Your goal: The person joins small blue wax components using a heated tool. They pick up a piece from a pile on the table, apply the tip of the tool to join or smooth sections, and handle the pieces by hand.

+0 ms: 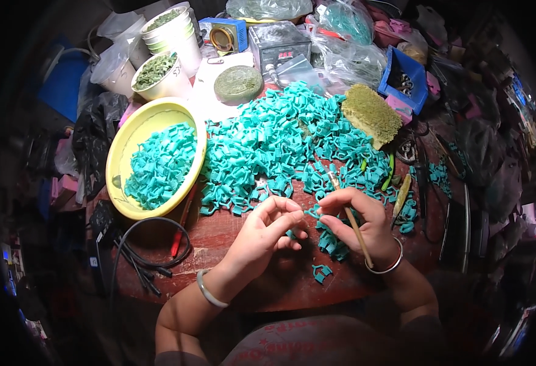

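A large heap of small teal plastic pieces (pixel 262 137), shaped like little clips, lies in front of me. My left hand (pixel 259 235) is closed at its near edge, thumb against forefinger, with a bit of teal showing among its curled fingers. Opposite it, my right hand (pixel 371 222) holds a slim wooden-handled tool (pixel 357 233) slanting across the palm, its metal-banded end pointing at the heap. A teal piece (pixel 313 211) shows at the right fingertips. Below that hand sits a small cluster of pieces (pixel 332 245), and one loose piece (pixel 321 273) lies nearer me.
A yellow basin (pixel 114 160) of teal pieces stands left of the heap. Behind are white tubs (pixel 179 85), a grey box with a red display (pixel 280 46) and a blue bin (pixel 417 79). A greenish rough slab (pixel 371 116) lies right; black cable (pixel 149 265) coils at left.
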`<act>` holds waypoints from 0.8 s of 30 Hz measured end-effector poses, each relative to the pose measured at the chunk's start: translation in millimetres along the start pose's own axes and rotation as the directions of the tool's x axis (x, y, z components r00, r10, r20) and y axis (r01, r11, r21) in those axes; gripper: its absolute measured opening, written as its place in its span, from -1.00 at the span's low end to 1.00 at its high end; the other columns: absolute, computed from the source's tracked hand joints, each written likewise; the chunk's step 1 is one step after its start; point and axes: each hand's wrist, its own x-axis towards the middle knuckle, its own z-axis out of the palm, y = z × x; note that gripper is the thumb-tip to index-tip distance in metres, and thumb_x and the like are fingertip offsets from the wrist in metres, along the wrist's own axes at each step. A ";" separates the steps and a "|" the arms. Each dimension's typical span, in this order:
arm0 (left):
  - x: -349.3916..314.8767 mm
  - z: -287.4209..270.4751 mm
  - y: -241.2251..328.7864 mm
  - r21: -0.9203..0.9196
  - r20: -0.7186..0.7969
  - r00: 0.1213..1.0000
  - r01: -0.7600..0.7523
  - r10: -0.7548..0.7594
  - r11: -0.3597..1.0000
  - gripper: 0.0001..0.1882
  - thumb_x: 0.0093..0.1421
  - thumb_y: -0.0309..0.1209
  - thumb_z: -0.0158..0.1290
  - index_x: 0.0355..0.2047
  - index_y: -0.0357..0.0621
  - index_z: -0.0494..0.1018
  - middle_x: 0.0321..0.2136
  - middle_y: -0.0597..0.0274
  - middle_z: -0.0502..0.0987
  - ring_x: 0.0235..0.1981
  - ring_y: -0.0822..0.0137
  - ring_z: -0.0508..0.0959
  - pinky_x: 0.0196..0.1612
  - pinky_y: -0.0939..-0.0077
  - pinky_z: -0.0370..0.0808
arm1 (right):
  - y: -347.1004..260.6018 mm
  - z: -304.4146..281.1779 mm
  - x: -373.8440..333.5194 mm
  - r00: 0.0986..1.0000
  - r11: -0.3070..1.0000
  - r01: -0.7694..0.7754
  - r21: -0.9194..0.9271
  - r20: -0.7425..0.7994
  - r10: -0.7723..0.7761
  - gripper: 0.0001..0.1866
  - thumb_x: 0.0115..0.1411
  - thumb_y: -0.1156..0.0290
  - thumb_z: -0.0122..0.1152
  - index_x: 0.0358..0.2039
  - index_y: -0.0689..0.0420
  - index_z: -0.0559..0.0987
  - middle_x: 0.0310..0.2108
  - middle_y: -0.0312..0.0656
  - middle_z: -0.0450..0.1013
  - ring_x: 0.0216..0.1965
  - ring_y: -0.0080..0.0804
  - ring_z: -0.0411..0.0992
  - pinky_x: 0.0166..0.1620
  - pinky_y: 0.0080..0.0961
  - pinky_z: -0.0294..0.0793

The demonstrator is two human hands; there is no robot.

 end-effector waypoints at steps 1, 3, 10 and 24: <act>-0.2 2.2 1.7 0.005 0.010 1.000 0.005 -0.005 1.000 -0.85 0.30 -0.42 0.11 -0.17 -0.14 0.40 -0.31 0.24 0.51 -0.36 0.43 0.57 -0.39 0.60 0.54 | -2.0 -3.8 -1.4 0.996 0.993 -0.087 0.086 0.040 0.084 -0.73 0.09 0.61 0.34 -0.16 0.25 0.55 -0.24 -0.16 0.56 -0.20 -0.43 0.55 -0.13 -0.54 0.51; -0.2 3.3 0.5 0.010 0.046 0.999 -0.015 0.015 1.000 -0.85 0.29 -0.43 0.11 -0.17 -0.13 0.40 -0.31 0.25 0.51 -0.36 0.44 0.57 -0.39 0.60 0.53 | -4.7 -5.2 -2.8 0.990 0.981 -0.133 0.139 0.075 0.123 -0.73 0.10 0.59 0.34 -0.15 0.25 0.55 -0.24 -0.16 0.56 -0.21 -0.46 0.55 -0.12 -0.55 0.51; 0.6 -1.1 -5.3 0.132 0.209 0.977 -0.067 0.039 0.989 -0.85 0.28 -0.46 0.13 -0.20 -0.15 0.40 -0.28 0.33 0.53 -0.29 0.54 0.56 -0.31 0.69 0.47 | -5.0 -5.9 -5.1 0.978 0.941 -0.203 0.270 0.103 0.182 -0.72 0.14 0.56 0.33 -0.12 0.24 0.56 -0.25 -0.20 0.56 -0.23 -0.52 0.54 -0.15 -0.57 0.52; -1.1 -1.6 1.0 0.067 0.165 0.986 0.018 -0.029 0.998 -0.62 0.27 -0.45 0.14 0.07 -0.11 0.37 -0.23 0.24 0.60 -0.25 0.48 0.58 -0.30 0.61 0.54 | -4.0 -14.8 -4.3 0.999 0.922 0.038 -0.386 0.019 -0.033 -0.79 0.04 0.50 0.37 -0.31 0.17 0.53 -0.49 -0.11 0.43 -0.43 -0.13 0.44 -0.35 -0.30 0.43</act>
